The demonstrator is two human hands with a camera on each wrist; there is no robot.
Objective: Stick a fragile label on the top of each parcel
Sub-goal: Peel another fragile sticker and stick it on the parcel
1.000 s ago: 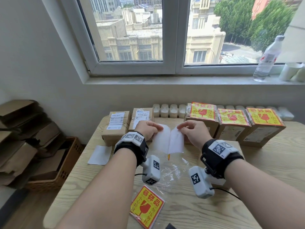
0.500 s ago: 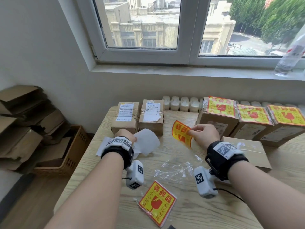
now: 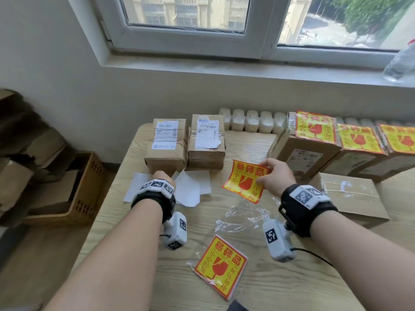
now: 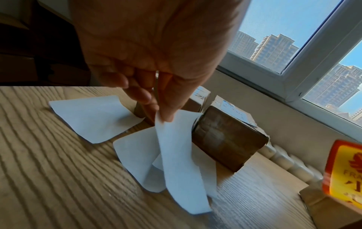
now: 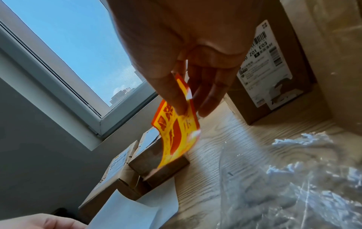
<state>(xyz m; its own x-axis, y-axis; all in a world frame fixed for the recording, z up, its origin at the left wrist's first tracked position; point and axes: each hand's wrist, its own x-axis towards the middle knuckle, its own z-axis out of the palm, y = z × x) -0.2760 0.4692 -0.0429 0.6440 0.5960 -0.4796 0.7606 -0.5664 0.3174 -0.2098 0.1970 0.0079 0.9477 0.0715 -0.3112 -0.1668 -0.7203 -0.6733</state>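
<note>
My right hand (image 3: 262, 173) pinches a peeled yellow-and-red fragile label (image 3: 246, 180) by its right edge, above the table's middle; the label (image 5: 176, 136) hangs curled below the thumb. My left hand (image 4: 160, 114) pinches a white backing sheet (image 4: 176, 155) whose lower end touches the table, just in front of two brown parcels (image 3: 167, 144) (image 3: 206, 142) that bear only shipping slips. Three parcels at the right (image 3: 310, 140) (image 3: 359, 140) (image 3: 399, 140) carry fragile labels on top. A wrapped pack of labels (image 3: 221, 267) lies near me.
Another backing sheet (image 3: 134, 189) lies left of my left hand. Crumpled clear film (image 3: 244, 216) sits mid-table, a flat cardboard mailer (image 3: 350, 198) at the right. A basket with cardboard (image 3: 74, 198) stands on the floor to the left. A radiator (image 3: 251, 120) runs behind the table.
The label has come off its backing. My left hand carried the white backing down and left to the table; my right hand holds the label, now turned face up.
</note>
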